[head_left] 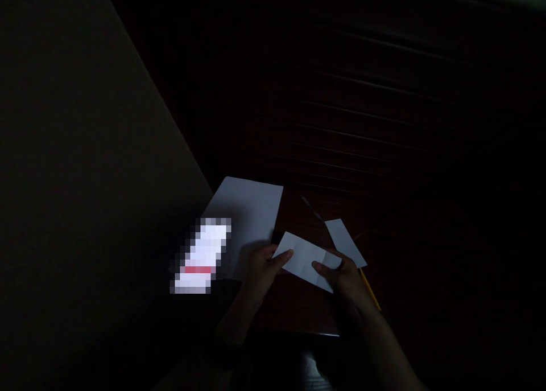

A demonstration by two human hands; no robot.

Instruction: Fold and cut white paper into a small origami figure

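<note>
Creased white paper (303, 259) is spanning the space between the two hands, over the table (298, 314) and behind its front edge; whether it is touching the wood is hard to tell. The left hand (261, 270) is pinching its left end, thumb on top and fingers going underneath. The right hand (346, 278) is gripping the other end, its thumb pressing on top near a fold line. Left of the hands, a large white sheet (251, 209) is lying toward the table's back left corner, with a bright pixelated rectangle (202, 257) overlapping its left edge. Toward the table's right edge, a small white slip (345, 243) is lying aslant, a pen (312, 209) meeting its far left corner and a yellow stick (370, 289) showing at its near end.
</note>
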